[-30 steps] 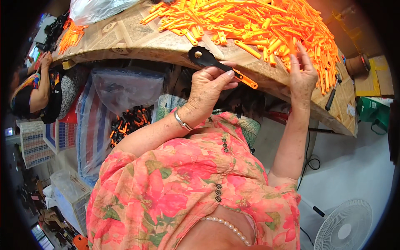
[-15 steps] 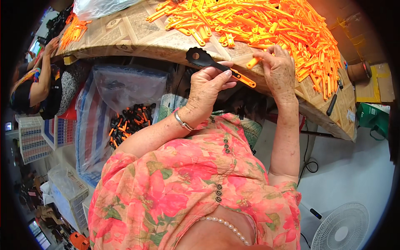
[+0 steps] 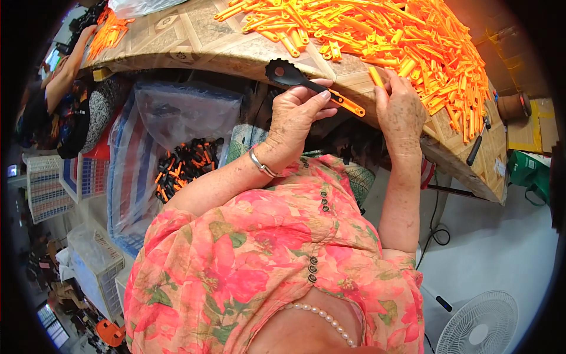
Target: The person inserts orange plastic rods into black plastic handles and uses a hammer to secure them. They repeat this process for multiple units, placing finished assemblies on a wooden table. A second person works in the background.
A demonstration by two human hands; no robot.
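My left hand is closed round the neck of a black pasta server, whose toothed head with a round hole points to the left. A flat orange handle piece lies along the server's shaft and sticks out to the right of my fingers. Just right of it, my right hand pinches a short orange handle piece between thumb and fingers, apart from the server. Beyond both hands a large heap of loose orange handle pieces covers the far part of the table.
A black-handled tool lies at the table's right edge, near a brown spool. Below left, a striped, plastic-lined bag holds black-and-orange utensils. A co-worker's arm reaches toward orange pieces at far left. A white fan stands lower right.
My right hand has turned the short orange piece from slanting left to nearly upright and drawn it slightly right. My left hand still holds the server in much the same place.
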